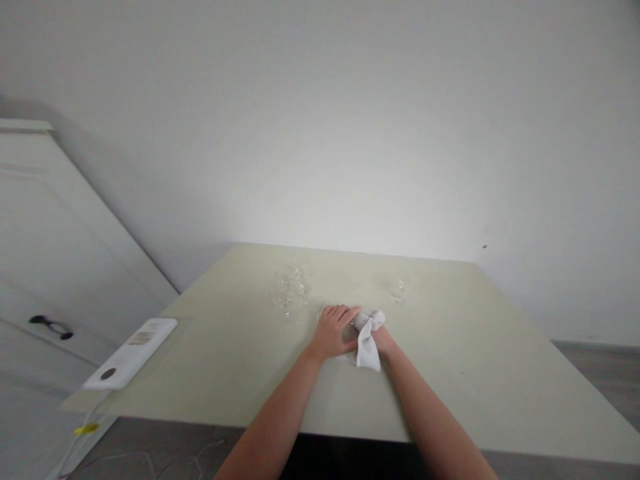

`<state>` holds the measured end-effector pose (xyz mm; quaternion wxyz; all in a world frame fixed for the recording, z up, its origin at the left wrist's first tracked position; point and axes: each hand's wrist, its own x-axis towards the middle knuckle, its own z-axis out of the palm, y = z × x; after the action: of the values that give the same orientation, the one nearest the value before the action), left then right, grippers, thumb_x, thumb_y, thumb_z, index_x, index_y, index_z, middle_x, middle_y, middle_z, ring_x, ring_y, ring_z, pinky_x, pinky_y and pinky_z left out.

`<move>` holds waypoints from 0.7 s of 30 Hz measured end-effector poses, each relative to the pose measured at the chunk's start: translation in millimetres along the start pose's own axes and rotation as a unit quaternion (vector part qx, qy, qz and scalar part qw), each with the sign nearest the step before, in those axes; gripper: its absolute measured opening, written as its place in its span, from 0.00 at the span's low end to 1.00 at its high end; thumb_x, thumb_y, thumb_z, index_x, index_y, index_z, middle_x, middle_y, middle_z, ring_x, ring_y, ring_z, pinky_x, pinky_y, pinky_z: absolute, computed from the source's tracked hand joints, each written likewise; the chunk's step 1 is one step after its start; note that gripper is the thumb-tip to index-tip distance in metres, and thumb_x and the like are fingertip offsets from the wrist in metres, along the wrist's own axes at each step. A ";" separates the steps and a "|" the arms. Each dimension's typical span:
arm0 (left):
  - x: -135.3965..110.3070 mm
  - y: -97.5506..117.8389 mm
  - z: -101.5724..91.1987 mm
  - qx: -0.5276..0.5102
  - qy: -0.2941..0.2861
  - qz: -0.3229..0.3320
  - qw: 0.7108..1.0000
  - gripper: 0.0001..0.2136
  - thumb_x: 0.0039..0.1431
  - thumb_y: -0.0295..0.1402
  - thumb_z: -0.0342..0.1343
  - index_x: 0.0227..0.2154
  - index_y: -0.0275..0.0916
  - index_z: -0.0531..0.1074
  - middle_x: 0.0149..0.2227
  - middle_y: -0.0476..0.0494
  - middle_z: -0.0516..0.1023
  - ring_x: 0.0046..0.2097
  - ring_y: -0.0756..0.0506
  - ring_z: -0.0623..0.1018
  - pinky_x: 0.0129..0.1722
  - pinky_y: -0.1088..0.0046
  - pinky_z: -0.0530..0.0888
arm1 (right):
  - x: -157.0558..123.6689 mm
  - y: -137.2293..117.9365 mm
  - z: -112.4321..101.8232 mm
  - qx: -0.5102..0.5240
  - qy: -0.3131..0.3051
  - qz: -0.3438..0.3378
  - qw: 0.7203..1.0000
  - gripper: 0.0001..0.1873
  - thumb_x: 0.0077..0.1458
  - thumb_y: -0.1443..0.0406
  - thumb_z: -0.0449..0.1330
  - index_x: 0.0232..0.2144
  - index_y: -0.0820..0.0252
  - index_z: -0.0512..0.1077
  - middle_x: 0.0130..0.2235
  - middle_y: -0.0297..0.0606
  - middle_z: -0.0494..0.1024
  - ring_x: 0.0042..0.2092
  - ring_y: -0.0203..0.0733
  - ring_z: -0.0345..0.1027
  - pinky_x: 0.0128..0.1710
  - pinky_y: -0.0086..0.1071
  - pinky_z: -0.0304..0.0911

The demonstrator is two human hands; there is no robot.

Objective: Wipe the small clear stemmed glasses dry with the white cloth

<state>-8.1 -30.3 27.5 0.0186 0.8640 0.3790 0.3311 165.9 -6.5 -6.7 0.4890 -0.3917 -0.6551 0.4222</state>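
Observation:
Near the front middle of the table, my left hand (331, 331) is wrapped round a clear drinking glass (351, 331). Part of the glass shows between my hands, and a bit of its rim peeks out left of my fingers. A white cloth (369, 348) is bunched against the glass's right side, with one end hanging toward the tabletop. My right hand (384, 341) grips that cloth; its fingers are mostly hidden behind the fabric. Past my left hand stands a cluster of several clear glasses (291, 288). Farther right is one more clear stemmed glass (401, 288).
The pale table (225, 360) backs onto a grey-white wall (350, 133). A white power strip (133, 352) with a cable lies at the table's left edge. Beside it stands a white cabinet (65, 253) with a dark handle (51, 327).

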 end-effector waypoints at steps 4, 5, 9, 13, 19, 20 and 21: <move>1.1 -3.6 6.7 -0.111 0.092 -0.081 0.986 0.28 0.56 0.48 0.55 0.57 0.40 0.64 0.47 0.38 0.75 0.48 0.39 0.73 0.53 0.60 0.62 | -0.4 1.3 2.6 0.094 0.060 0.055 0.992 0.17 0.48 0.52 0.59 0.33 0.57 0.75 0.36 0.42 0.80 0.38 0.49 0.73 0.43 0.42 0.70; 1.9 -5.3 8.6 -0.156 0.131 -0.116 0.972 0.27 0.57 0.48 0.55 0.56 0.40 0.64 0.46 0.38 0.76 0.48 0.40 0.74 0.54 0.59 0.61 | 0.3 2.1 2.0 0.119 0.081 0.062 0.988 0.19 0.50 0.50 0.58 0.35 0.57 0.75 0.38 0.42 0.80 0.39 0.49 0.73 0.44 0.42 0.70; 6.8 -12.3 15.3 -0.397 0.251 -0.231 0.852 0.25 0.59 0.51 0.52 0.53 0.40 0.65 0.44 0.39 0.78 0.48 0.41 0.76 0.55 0.60 0.63 | 6.9 3.2 1.6 0.107 0.131 0.031 0.985 0.23 0.45 0.50 0.64 0.39 0.58 0.75 0.42 0.43 0.80 0.43 0.50 0.73 0.49 0.44 0.67; 10.0 -11.7 21.5 -0.520 0.239 -0.249 0.781 0.26 0.59 0.55 0.49 0.50 0.39 0.67 0.47 0.37 0.77 0.53 0.41 0.74 0.58 0.60 0.62 | 10.4 0.8 13.6 -0.037 0.079 -0.049 0.995 0.22 0.44 0.56 0.66 0.42 0.59 0.75 0.40 0.42 0.79 0.42 0.48 0.72 0.49 0.44 0.66; 10.9 -5.4 26.3 -0.590 0.168 -0.225 0.757 0.26 0.55 0.53 0.56 0.48 0.37 0.69 0.46 0.37 0.77 0.51 0.40 0.75 0.55 0.62 0.66 | 5.7 -1.7 20.5 -0.134 0.033 -0.087 0.987 0.13 0.57 0.60 0.54 0.37 0.60 0.75 0.39 0.44 0.80 0.41 0.46 0.72 0.48 0.41 0.65; 11.4 -6.1 25.5 -0.580 0.175 -0.226 0.763 0.27 0.51 0.52 0.61 0.47 0.37 0.70 0.45 0.38 0.77 0.49 0.41 0.75 0.54 0.64 0.67 | 5.4 -2.1 19.6 -0.134 0.028 -0.084 0.987 0.13 0.57 0.60 0.54 0.37 0.60 0.75 0.39 0.43 0.80 0.41 0.45 0.72 0.47 0.40 0.65; 11.8 -7.1 24.4 -0.566 0.188 -0.232 0.768 0.28 0.47 0.50 0.65 0.47 0.37 0.71 0.44 0.39 0.77 0.47 0.42 0.76 0.52 0.66 0.68 | 5.2 -2.6 18.8 -0.130 0.023 -0.080 0.988 0.13 0.57 0.60 0.55 0.36 0.60 0.76 0.38 0.42 0.80 0.40 0.44 0.71 0.46 0.39 0.65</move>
<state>7.4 -12.0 13.0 0.5094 0.5031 0.3077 0.6267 146.2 -5.7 -5.8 0.4813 -0.4079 -0.7219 0.2842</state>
